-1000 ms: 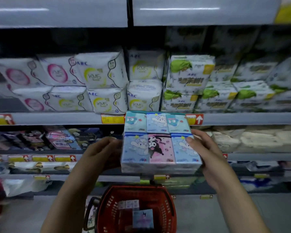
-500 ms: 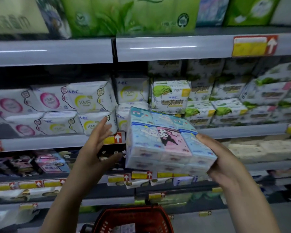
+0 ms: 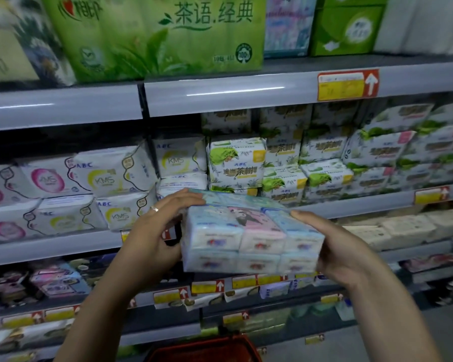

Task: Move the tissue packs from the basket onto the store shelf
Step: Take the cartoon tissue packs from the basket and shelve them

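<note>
A multi-pack of tissues (image 3: 251,239), blue and pink with cartoon figures, is held level in front of the store shelf (image 3: 215,97). My left hand (image 3: 154,231) grips its left side, fingers over the top edge and a ring on one finger. My right hand (image 3: 335,246) grips its right end, thumb on top. Only the rim of the red basket (image 3: 204,348) shows at the bottom edge; its contents are out of view.
Behind the pack the middle shelf is crowded with white ABC KMS packs (image 3: 105,176) and green-printed packs (image 3: 236,163). Large green tissue bundles (image 3: 162,35) fill the top shelf. Lower shelves hold small packets and price tags (image 3: 207,286).
The view has tilted up, so the top shelf shows and the basket has dropped nearly out of frame. My left hand, off the pack half a second ago, now grips it again; the pack lies flatter.
</note>
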